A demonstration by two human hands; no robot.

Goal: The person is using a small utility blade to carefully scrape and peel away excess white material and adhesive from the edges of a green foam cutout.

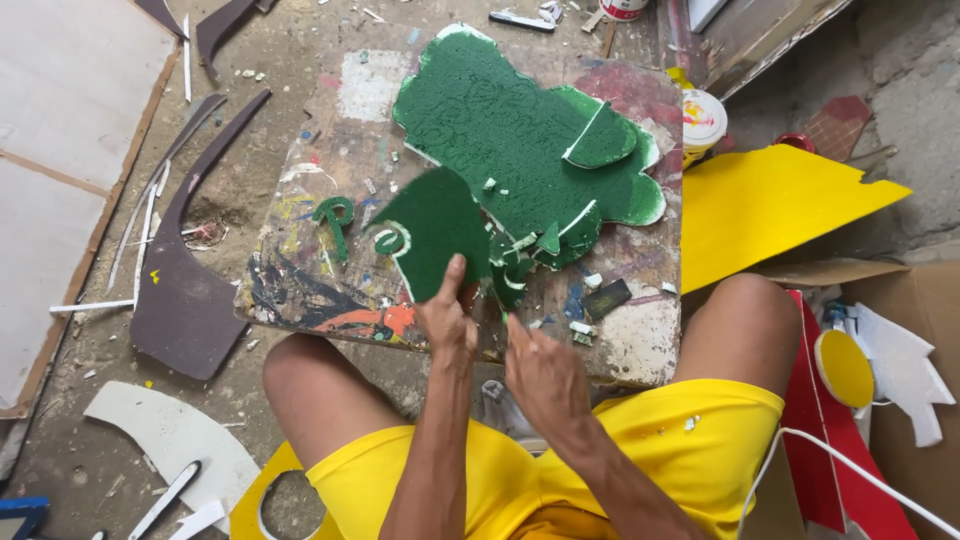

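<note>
My left hand (447, 322) pinches the near edge of a green foam piece (430, 230) with a white rim, thumb on top, over a paint-stained board (330, 290). My right hand (543, 375) is closed just right of it, near small green offcuts (512, 275); whether it grips a tool I cannot tell. A large green foam sheet (500, 120) with a wavy outline lies on the far part of the board. A small green cut-out letter (335, 222) lies left of the held piece.
The board rests over my knees; I wear yellow shorts. A yellow sheet (770, 210) lies to the right, a paint pot (703, 120) behind it. Dark brown curved offcuts (185, 290) and white foam scraps (170, 435) litter the dusty floor on the left. A cardboard box (900, 300) stands right.
</note>
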